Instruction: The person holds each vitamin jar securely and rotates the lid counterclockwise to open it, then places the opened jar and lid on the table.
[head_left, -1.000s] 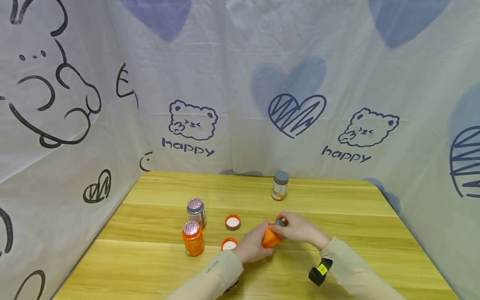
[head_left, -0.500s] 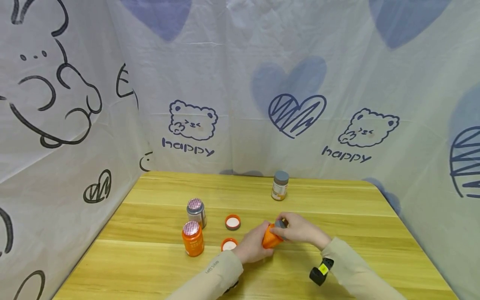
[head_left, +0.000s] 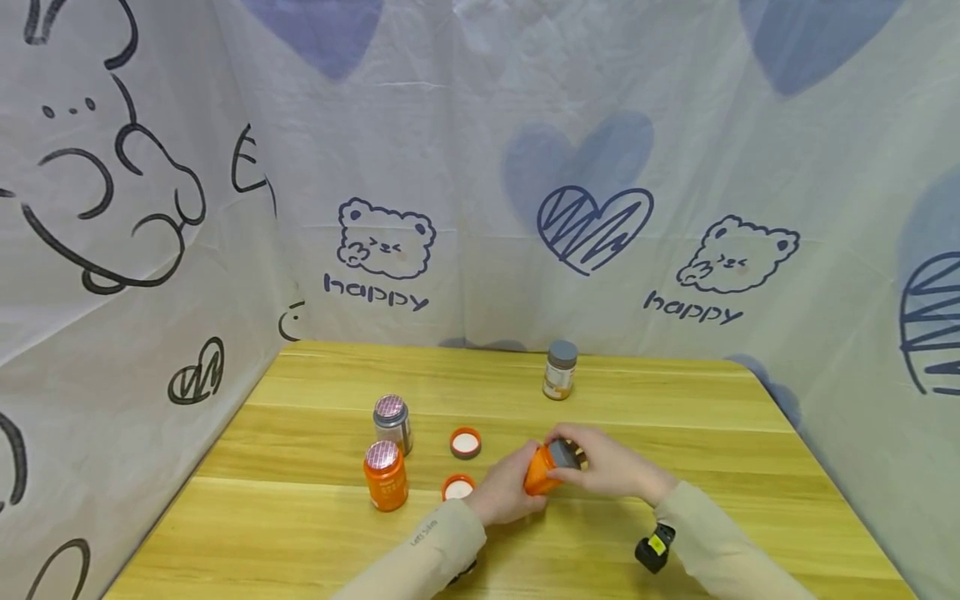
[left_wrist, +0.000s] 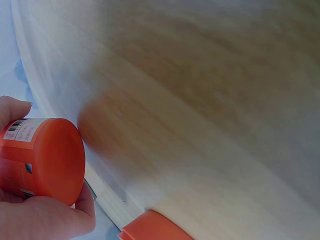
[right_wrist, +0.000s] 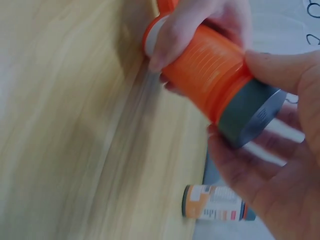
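My left hand [head_left: 506, 493] holds an orange bottle [head_left: 538, 473] tilted above the table, fingers and thumb wrapped round its body. The left wrist view shows the bottle's base and a white label with a barcode. A dark grey cap [right_wrist: 250, 111] sits on the bottle's mouth, pointing to the right. Around this cap my right hand [head_left: 611, 462] curls, with the thumb and a fingertip touching near its lower edge and the other fingers spread behind.
An uncapped orange bottle [head_left: 387, 482] and an uncapped grey bottle [head_left: 393, 429] with foil-like seals stand at left. Two orange-rimmed caps lie upturned, one farther back [head_left: 466, 444] and one nearer [head_left: 457, 488]. A grey-capped bottle [head_left: 559, 379] stands at the back.
My right hand has shifted slightly right and its fingers have spread, showing more of the grey cap. The left hand and bottle stay nearly in place.
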